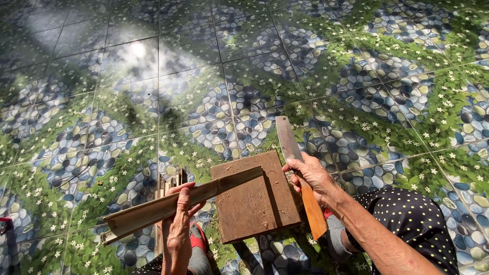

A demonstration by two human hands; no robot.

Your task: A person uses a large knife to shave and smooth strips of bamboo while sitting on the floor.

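Holding a split length of bamboo in your left hand, you are resting its far end across a square wooden chopping block on the tiled floor. Your left grip is wrapping closed around the bamboo near its middle, fingers curling over the top edge. Your right hand is closing firmly on the wooden handle of a cleaver, whose flat blade is pointing up and away from you, just beside the block's far right corner and clear of the bamboo.

From the head view, the risk is looking plain: the bamboo is only lying on the block's edge, so a strike could be making it roll or kick, and your left fingers are sitting near the line a blade would be following. The block is lying directly on smooth glazed tile and could be sliding under force.

Some thin bamboo strips are showing behind your left hand, partly covered by it. Your knees, in dark dotted cloth, are getting cut off by the lower edge, and the bamboo's near end is hard to make out against the tile pattern.
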